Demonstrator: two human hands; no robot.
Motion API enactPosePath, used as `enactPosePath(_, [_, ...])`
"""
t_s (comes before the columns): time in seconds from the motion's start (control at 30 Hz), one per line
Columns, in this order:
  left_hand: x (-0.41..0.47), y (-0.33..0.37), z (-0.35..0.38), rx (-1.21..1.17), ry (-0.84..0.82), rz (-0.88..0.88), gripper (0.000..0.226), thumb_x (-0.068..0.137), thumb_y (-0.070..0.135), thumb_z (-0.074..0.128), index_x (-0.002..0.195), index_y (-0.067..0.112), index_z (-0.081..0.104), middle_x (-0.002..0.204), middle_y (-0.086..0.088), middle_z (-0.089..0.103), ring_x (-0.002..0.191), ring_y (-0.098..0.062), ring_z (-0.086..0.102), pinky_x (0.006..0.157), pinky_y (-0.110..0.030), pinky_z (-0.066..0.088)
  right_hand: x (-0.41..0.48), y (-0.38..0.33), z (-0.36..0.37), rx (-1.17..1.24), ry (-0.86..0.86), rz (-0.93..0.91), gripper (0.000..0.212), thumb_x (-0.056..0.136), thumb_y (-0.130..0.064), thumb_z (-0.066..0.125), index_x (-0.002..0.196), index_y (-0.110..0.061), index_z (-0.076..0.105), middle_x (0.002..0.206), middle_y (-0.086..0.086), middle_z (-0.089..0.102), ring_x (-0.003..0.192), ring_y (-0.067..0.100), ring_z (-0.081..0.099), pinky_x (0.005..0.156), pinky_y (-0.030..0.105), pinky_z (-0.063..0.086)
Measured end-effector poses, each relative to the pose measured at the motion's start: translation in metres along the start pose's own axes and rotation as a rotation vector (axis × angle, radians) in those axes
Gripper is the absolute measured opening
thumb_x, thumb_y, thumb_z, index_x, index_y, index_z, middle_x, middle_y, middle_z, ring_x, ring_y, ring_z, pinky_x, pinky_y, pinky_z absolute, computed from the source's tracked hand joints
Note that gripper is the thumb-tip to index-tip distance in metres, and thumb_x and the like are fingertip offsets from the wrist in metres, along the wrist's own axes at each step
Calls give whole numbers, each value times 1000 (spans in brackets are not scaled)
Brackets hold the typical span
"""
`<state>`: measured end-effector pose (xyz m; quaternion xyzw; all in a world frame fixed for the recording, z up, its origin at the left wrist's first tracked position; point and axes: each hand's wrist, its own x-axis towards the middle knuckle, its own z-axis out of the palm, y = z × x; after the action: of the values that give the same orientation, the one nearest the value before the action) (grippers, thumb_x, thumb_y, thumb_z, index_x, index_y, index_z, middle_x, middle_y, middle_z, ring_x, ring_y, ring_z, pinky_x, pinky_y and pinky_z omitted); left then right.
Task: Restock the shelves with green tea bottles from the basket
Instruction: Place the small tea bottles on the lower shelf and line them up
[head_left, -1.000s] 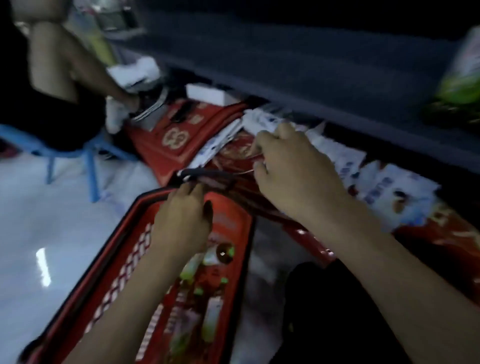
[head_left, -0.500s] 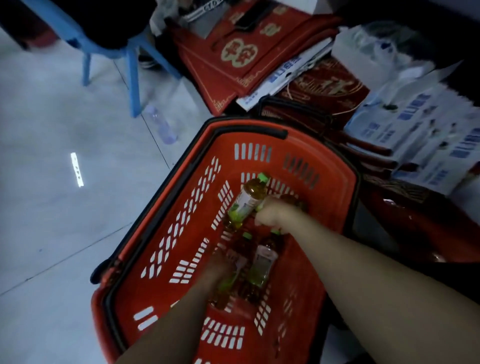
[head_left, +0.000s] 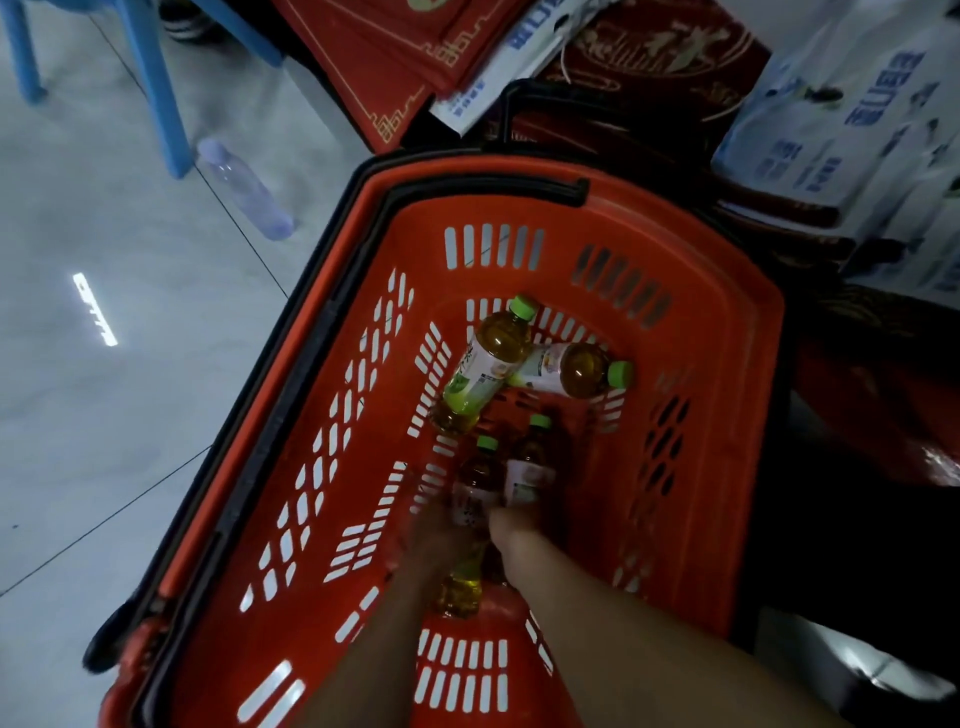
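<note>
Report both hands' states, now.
Left hand: blurred over one green tea bottle; grip cannot be told.
Right hand: against the neighbouring bottle; fingers hidden, cannot be told.

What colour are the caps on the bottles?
Light green caps, clearest in the head view.

L hand (head_left: 434, 532) & R hand (head_left: 514, 527) down in red basket (head_left: 727, 415) among tea bottles (head_left: 488, 358); grips too blurred.

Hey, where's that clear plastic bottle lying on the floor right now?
In the head view it's at the upper left: the clear bottle lies on the grey floor, right beside the blue chair leg and left of the red basket, near its far corner.
</note>
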<state>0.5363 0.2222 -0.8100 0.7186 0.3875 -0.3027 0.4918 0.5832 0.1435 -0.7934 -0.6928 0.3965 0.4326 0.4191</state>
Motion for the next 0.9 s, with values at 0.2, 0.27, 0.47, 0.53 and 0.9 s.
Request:
enactPosePath(0.2, [4,-1,-18,-161,-106,-85,35,81,0,70,92,29,55,100,-1,64,97,-23,61,86,-46,55,-8,-7,-11,12,-198,135,18,100,-20,49,109,-7,56,97,8,57,84,17,52,65,23,42])
enactPosePath(0.27, [7,-6,-18,-209,-119,-122,35,82,2,70,98,28,54,103,-1,63,92,-19,59,78,-45,56,-5,-3,-5,1,-170,109,44,91,-26,58,130,-7,53,119,12,59,108,24,55,83,28,48])
enactPosePath(0.47, [6,-7,-30,-207,-105,-218,31,86,15,67,116,16,56,105,-6,64,96,-24,59,70,-35,51,10,2,-1,-37,-227,121,49,96,-17,50,143,-6,43,138,18,49,126,32,47,106,41,43])
enactPosePath(0.53, [3,-7,-30,-246,-109,-237,31,87,17,66,116,18,54,105,-6,63,97,-27,57,72,-37,50,-5,-6,-7,-44,-262,118,43,99,-8,45,142,-4,43,138,19,49,128,31,47,107,40,41])
enactPosePath(0.9, [-38,24,-20,-521,-47,-108,25,86,17,65,111,21,60,108,-9,69,102,-30,64,94,-52,50,-39,-46,-33,80,-308,-103,46,100,4,40,146,3,34,145,22,43,108,28,58,74,25,53])
